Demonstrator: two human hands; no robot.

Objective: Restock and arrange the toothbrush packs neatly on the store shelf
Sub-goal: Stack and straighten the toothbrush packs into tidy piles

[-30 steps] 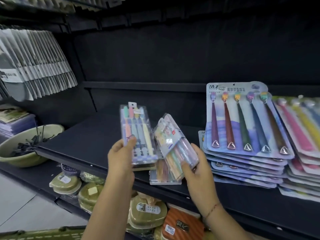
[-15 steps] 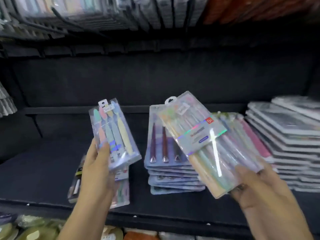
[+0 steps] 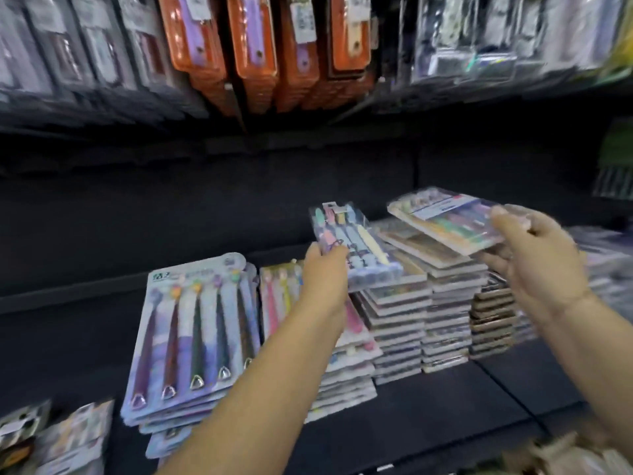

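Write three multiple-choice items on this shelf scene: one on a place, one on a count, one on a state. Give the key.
1. Where are the orange packs?
A. in the row above the shelf
B. lying flat on it
C. on the floor

2. How many toothbrushes show on the top blue card?
A. two
B. five
C. nine

3. What is the right hand doing?
A. hanging empty
B. gripping toothbrush packs
C. pressing the shelf

Key: 1 A, they fill the top of the view, over the shelf. 2 B, five handles lie side by side. 3 B, its fingers curl round the packs' end.
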